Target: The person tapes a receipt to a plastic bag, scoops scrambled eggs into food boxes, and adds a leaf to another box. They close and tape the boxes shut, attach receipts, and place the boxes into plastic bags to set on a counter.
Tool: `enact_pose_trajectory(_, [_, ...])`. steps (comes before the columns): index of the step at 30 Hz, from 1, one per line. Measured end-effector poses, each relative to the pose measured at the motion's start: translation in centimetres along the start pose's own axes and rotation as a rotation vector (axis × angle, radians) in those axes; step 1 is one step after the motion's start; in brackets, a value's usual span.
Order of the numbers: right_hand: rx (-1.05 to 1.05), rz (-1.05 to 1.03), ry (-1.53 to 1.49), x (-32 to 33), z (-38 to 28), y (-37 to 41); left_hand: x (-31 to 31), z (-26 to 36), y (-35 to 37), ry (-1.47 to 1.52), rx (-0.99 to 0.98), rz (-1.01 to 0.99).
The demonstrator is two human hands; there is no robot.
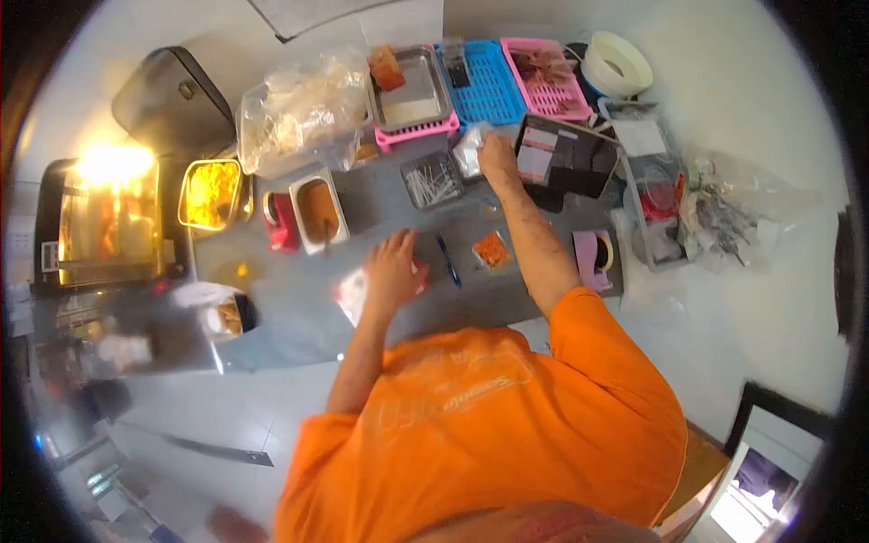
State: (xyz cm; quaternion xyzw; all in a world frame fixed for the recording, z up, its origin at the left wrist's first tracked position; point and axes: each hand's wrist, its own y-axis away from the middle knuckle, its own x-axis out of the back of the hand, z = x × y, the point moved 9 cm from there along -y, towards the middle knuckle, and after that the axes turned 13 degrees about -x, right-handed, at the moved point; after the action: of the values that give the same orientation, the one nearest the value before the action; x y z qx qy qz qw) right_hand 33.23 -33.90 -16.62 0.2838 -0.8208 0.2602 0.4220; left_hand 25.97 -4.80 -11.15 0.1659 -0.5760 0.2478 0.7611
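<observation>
Orange shirt [489, 425] fills the bottom of the view, both arms reaching out over the grey worktop [398, 326]. Left hand [394, 267] is open, fingers spread, pressed flat on a white-and-red packet [348, 291] at the near edge of the worktop. Right hand [495, 156] is stretched further out, fingers curled on the edge of a small clear bag [470, 147]; how tight the grip is, can't tell. That bag sits just beside a tray of thin sticks [432, 179] and next to a dark box [566, 156]. Between the hands: one blue pen [448, 259] and one small packet with orange contents [491, 250], lying close together but apart. One pink tape dispenser [596, 254] just right of my right forearm. Steel pans, three: one with brown sauce [319, 208], one with yellow food [210, 192], one shallow tray [412, 89] sitting on a pink basket [416, 133]. Baskets at the far edge, three total: that pink one, one blue [487, 86], a second pink [549, 80]. One big clear bag [299, 113] left of them. Lit glass-front cabinet [104, 217] at far left, glare too strong to read its contents. Pale floor [778, 299] around the worktop.
</observation>
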Motion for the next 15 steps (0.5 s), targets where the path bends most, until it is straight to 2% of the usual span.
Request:
enact_pose_trajectory(1, [-0.102, -0.175, 0.109, -2.3, 1.3, -1.4, 0.4, 0.7, -0.2, 0.087, -0.003, 0.048])
enact_pose_trajectory(2, [-0.074, -0.078, -0.038, 0.1, 0.5, -1.4, 0.9, 0.7, -1.0, 0.173, -0.007, 0.098])
enact_pose_trajectory(3, [-0.064, -0.078, -0.048, 1.7, 0.2, -1.2, 1.0, 0.0, -1.8, 0.162, -0.001, 0.105])
enact_pose_trajectory(5, [-0.049, 0.046, -0.394, 7.5, -0.4, 0.0, 0.2, -0.7, -2.7, 0.291, -0.049, 0.087])
enact_pose_trajectory(6, [-0.051, 0.039, -0.396, 8.5, -0.1, 0.6, 0.3, -0.9, -4.0, 0.291, -0.043, 0.083])
enact_pose_trajectory(8, [-0.072, -0.009, -0.668, 10.3, 1.3, 1.6, 1.0, -0.9, -8.8, 0.505, -0.112, 0.195])
enact_pose_trajectory(9, [-0.072, -0.005, -0.668, 10.8, 2.0, 2.1, -0.4, -1.0, -11.2, 0.886, -0.008, 0.209])
enact_pose_trajectory(10, [-0.144, -0.224, -0.847, 9.3, 2.7, 2.8, -2.1, -0.3, -13.4, 1.264, 0.102, 0.215])
enact_pose_trajectory(11, [-0.218, -0.449, -1.021, 8.0, 3.0, 4.0, -2.1, 1.7, -14.7, 1.523, 0.218, 0.082])
enact_pose_trajectory(12, [-0.124, -0.597, -1.003, 8.6, 2.3, 5.3, -2.0, 4.3, -15.3, 1.775, 0.345, -0.066])
enact_pose_trajectory(13, [-0.134, -0.597, -1.004, 10.0, 2.3, 6.1, -2.7, 5.4, -15.8, 1.774, 0.351, -0.075])
enact_pose_trajectory(15, [-0.377, -0.709, -1.101, 10.9, 3.1, 8.2, -3.6, 6.2, -16.3, 1.829, 0.362, 0.125])
